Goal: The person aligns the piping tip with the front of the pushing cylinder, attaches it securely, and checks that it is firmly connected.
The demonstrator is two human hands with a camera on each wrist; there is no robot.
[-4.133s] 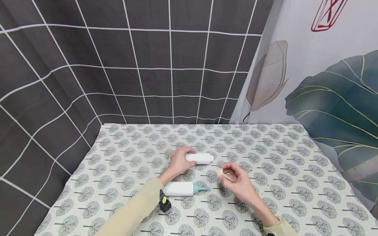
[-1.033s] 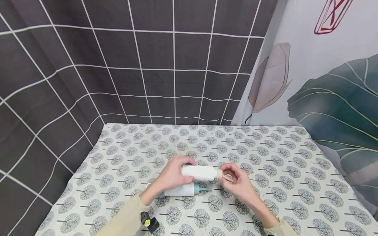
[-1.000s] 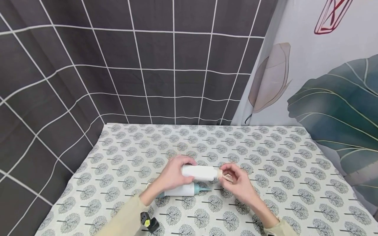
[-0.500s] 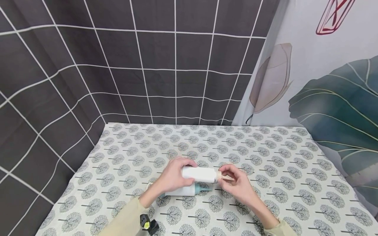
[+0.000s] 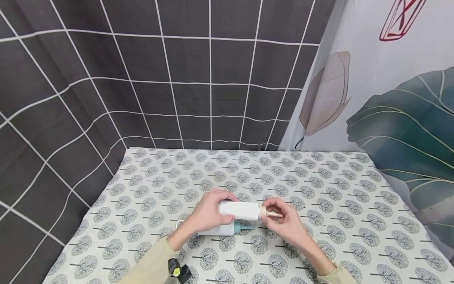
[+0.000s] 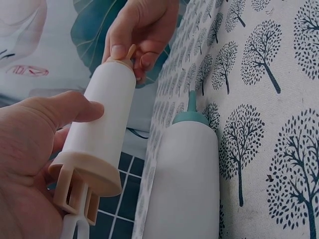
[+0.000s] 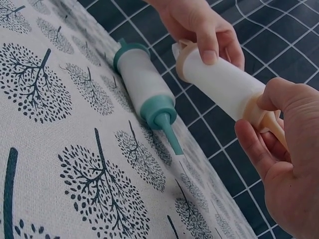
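Observation:
In the head view my left hand (image 5: 208, 211) grips a white icing syringe (image 5: 240, 210) around its barrel, holding it lengthwise just above the table. The left wrist view shows its beige end piece (image 6: 87, 172) below my thumb, with a pale loop hanging from it. At the other end, my right hand (image 7: 294, 144) pinches the beige nozzle cap (image 7: 255, 110) between thumb and fingers; the cap sits against the barrel and its narrow spout points past my palm. Beside them lies a second white syringe (image 7: 145, 77) with teal ends and a teal nozzle, touched by neither hand.
A tablecloth (image 5: 170, 173) printed with trees covers the table. Behind it hangs a dark curtain (image 5: 188, 98) with white grid lines, and a leaf-patterned curtain (image 5: 404, 130) stands at the right. A small black device (image 5: 179, 270) is on my left wrist.
Since the oldest frame, my left hand has lifted the white syringe from the table and brought it to the nozzle cap in my right hand. Lately my right fingers have turned slightly around the cap.

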